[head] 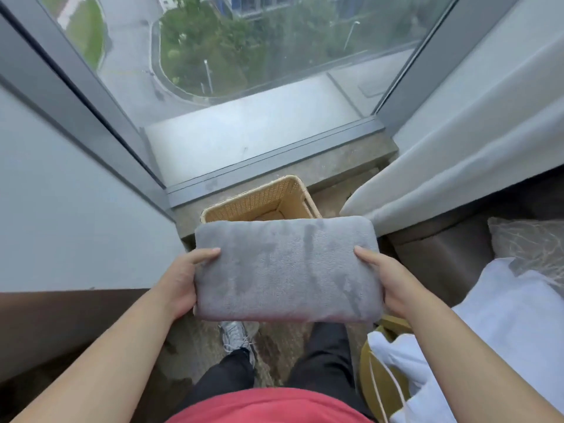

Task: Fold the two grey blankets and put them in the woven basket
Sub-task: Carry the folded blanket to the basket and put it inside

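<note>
You are wearing a red top (268,406), black trousers (325,358) and a grey-white laced trainer (236,335), with both forearms bare to your left hand (178,285) and right hand (393,285).

Grey blanket (287,270) folded into a thick, rounded rectangle, fleecy surface, held level in the air, long side left to right. Basket (259,199), tan woven, rectangular, open top, on the floor by the window, beyond and below the blanket; its near side hidden by the blanket.
</note>
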`<state>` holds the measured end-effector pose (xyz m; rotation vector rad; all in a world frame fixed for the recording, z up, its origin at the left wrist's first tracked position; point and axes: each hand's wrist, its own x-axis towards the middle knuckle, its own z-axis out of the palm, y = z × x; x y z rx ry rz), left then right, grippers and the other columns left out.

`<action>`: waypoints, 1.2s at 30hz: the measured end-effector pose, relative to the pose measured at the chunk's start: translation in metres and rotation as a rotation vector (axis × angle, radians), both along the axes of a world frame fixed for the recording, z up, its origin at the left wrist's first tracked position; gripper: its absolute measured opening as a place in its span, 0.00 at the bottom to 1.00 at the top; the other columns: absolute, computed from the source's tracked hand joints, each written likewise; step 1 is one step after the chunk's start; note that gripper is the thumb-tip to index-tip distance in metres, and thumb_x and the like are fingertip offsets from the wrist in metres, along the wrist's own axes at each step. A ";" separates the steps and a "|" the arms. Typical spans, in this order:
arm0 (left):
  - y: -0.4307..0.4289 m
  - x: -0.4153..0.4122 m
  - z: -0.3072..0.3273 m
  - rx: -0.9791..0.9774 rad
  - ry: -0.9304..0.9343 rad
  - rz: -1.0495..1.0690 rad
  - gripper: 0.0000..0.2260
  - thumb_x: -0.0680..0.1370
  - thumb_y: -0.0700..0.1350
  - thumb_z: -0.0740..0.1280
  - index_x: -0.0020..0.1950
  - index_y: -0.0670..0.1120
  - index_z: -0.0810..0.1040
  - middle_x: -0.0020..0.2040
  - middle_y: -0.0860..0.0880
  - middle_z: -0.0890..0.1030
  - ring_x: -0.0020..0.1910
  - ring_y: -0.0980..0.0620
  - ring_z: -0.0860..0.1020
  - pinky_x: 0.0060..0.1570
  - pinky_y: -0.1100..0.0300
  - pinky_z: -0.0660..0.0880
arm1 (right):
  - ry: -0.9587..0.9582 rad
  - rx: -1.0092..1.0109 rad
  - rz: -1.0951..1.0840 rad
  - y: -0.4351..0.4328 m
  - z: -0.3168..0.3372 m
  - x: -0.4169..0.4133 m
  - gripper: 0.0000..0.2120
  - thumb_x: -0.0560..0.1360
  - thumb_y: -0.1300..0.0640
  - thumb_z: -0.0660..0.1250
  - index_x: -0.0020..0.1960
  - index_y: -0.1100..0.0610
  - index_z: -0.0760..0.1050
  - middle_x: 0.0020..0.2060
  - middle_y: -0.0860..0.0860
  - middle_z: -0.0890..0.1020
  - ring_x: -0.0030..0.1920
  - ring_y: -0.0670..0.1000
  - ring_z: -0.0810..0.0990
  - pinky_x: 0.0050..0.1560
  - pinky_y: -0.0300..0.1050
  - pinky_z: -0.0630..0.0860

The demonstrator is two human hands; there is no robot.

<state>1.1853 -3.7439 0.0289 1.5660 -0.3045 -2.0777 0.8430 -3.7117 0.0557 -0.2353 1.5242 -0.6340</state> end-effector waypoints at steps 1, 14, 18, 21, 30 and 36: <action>-0.005 -0.003 -0.007 0.025 -0.015 0.021 0.18 0.65 0.44 0.73 0.54 0.42 0.83 0.51 0.41 0.84 0.49 0.42 0.83 0.43 0.52 0.79 | 0.005 0.011 0.053 -0.015 -0.006 -0.005 0.22 0.69 0.47 0.73 0.59 0.58 0.78 0.51 0.56 0.85 0.51 0.57 0.84 0.51 0.53 0.79; -0.060 -0.069 -0.174 0.281 -0.467 0.327 0.14 0.72 0.48 0.66 0.55 0.44 0.78 0.48 0.41 0.83 0.46 0.40 0.81 0.48 0.46 0.79 | 0.139 0.266 0.602 -0.209 -0.176 -0.023 0.18 0.68 0.55 0.75 0.56 0.55 0.79 0.46 0.54 0.86 0.47 0.57 0.85 0.55 0.59 0.79; -0.088 -0.081 -0.271 0.298 -0.541 0.352 0.16 0.73 0.48 0.64 0.58 0.45 0.74 0.50 0.42 0.79 0.48 0.43 0.78 0.50 0.51 0.75 | 0.272 0.232 0.580 -0.242 -0.268 -0.007 0.17 0.68 0.56 0.74 0.56 0.57 0.78 0.45 0.56 0.86 0.46 0.59 0.85 0.53 0.58 0.79; -0.107 -0.081 -0.333 0.294 -0.594 0.347 0.16 0.71 0.51 0.63 0.56 0.47 0.74 0.46 0.47 0.78 0.47 0.46 0.76 0.48 0.54 0.72 | 0.327 0.201 0.532 -0.257 -0.334 0.008 0.18 0.69 0.55 0.72 0.58 0.57 0.76 0.46 0.55 0.85 0.45 0.58 0.84 0.45 0.51 0.80; -0.118 -0.055 -0.504 0.162 -0.626 0.336 0.27 0.72 0.62 0.69 0.66 0.49 0.74 0.58 0.52 0.80 0.56 0.51 0.78 0.58 0.57 0.72 | 0.388 0.115 0.467 -0.250 -0.507 0.034 0.20 0.71 0.54 0.72 0.61 0.56 0.75 0.51 0.52 0.83 0.49 0.55 0.83 0.50 0.51 0.79; -0.112 -0.073 -0.607 0.173 -0.747 0.316 0.28 0.73 0.61 0.67 0.68 0.47 0.72 0.61 0.50 0.78 0.60 0.50 0.76 0.61 0.58 0.70 | 0.450 0.012 0.408 -0.234 -0.610 0.027 0.16 0.74 0.57 0.70 0.60 0.53 0.73 0.54 0.49 0.81 0.58 0.54 0.79 0.64 0.52 0.73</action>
